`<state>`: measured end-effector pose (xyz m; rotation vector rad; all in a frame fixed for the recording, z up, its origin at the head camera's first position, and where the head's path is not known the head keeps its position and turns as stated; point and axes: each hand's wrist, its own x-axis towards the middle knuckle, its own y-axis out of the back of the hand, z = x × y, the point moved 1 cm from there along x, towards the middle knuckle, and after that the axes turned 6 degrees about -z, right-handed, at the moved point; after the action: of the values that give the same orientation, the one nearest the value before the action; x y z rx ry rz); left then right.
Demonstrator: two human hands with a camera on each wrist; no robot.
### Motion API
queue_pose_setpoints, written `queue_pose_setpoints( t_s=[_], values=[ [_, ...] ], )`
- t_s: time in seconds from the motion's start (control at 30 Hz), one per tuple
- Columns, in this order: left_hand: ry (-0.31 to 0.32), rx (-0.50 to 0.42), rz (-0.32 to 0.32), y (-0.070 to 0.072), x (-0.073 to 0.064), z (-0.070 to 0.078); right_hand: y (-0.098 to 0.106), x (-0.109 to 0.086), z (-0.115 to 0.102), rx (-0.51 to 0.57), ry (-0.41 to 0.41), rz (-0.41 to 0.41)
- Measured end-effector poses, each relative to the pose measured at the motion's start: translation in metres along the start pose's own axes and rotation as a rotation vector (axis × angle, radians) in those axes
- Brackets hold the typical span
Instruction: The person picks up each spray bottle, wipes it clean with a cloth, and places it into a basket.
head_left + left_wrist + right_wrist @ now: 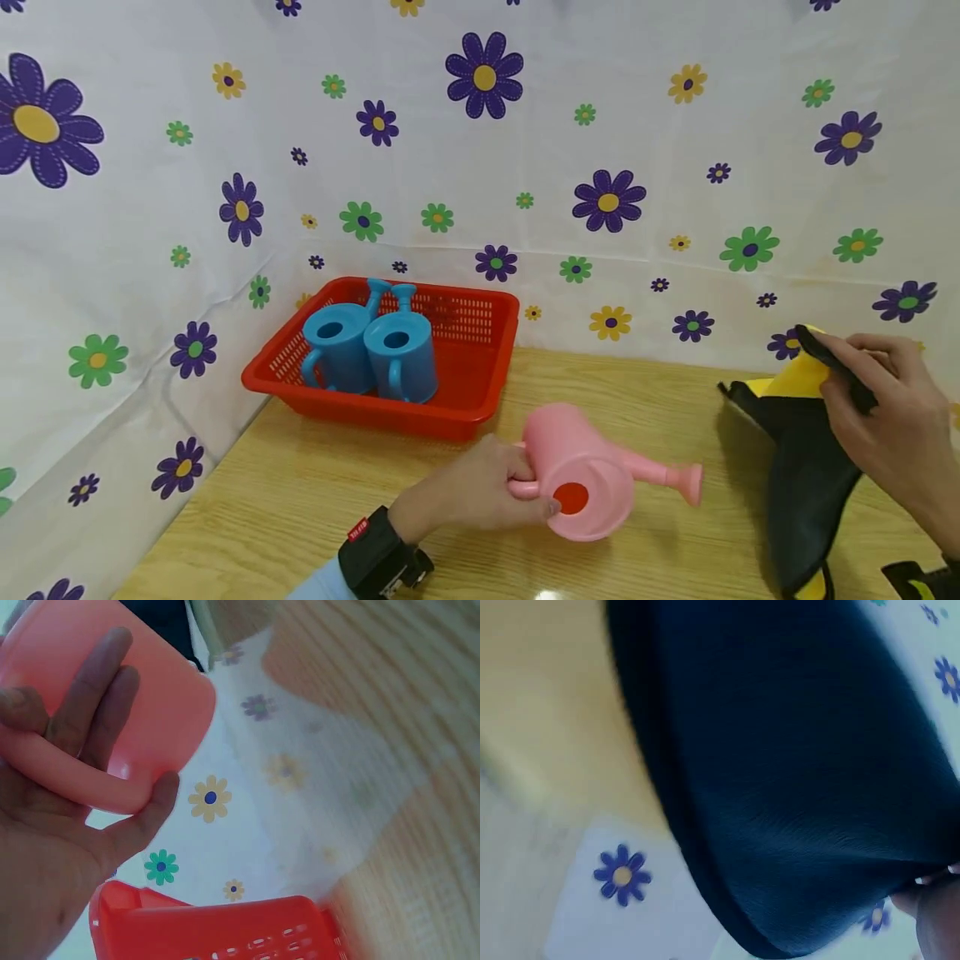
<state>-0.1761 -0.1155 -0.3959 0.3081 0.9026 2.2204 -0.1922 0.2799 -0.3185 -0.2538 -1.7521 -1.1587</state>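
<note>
My left hand (480, 487) grips the handle of a pink watering can (562, 442), its fingers curled through the loop in the left wrist view. The can is tipped toward me, its round opening facing the camera and its spout pointing right. My right hand (892, 417) pinches the upper edge of a black cloth piece with yellow on its other side (810, 483), which hangs down in folds. In the right wrist view the dark fabric (795, 765) fills most of the picture, with a fingertip at its edge.
A red plastic basket (491, 392) with perforated walls stands at the back left. Inside it are two blue watering cans (341, 362), side by side, spouts toward the back. Behind the wooden table (315, 500) hangs a white flowered sheet (555, 158), which also covers the left side.
</note>
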Motion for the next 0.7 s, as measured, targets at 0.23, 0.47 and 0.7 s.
queue_pose_setpoints(
  t_s=[0.23,0.47,0.7],
  values=[
    [-0.290,0.353,0.016,-0.008,0.012,0.006,-0.048,0.024,-0.044,0.284,0.242,-0.248],
    [-0.401,0.615,0.031,-0.018,0.018,0.018,-0.065,0.027,-0.099,0.300,0.271,-0.714],
    [-0.402,0.725,0.024,-0.024,0.019,0.022,-0.069,0.026,-0.106,0.245,0.184,-0.841]
  ],
)
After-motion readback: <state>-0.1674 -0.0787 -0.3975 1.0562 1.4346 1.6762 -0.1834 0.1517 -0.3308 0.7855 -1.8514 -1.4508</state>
